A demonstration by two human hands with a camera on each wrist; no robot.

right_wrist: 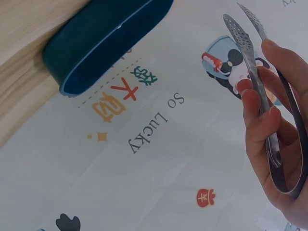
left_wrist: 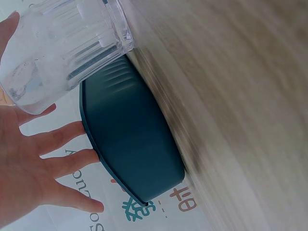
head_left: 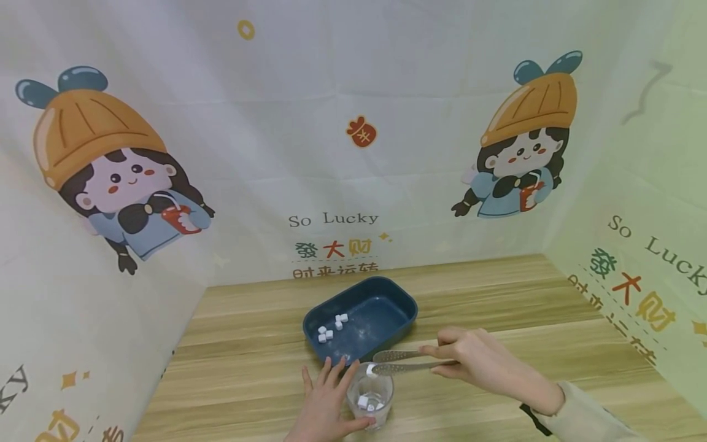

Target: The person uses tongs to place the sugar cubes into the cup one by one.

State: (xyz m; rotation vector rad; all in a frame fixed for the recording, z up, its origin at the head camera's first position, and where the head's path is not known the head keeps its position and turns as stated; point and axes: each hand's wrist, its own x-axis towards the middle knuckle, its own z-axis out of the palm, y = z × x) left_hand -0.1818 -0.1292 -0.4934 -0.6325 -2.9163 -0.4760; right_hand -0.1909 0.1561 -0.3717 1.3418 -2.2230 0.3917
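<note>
A clear glass with small white cubes inside stands on the table. My left hand holds it between thumb and index finger, the other fingers spread towards the dark blue tray. My right hand grips metal tongs with perforated ends. Their arms stand apart over the glass rim. One white cube shows by the tip of the lower arm; whether it touches the tongs I cannot tell. Several more white cubes lie in the left part of the tray.
The tray sits just behind the glass on a wood-grain table. Printed cloth walls rise at the back and both sides of the table.
</note>
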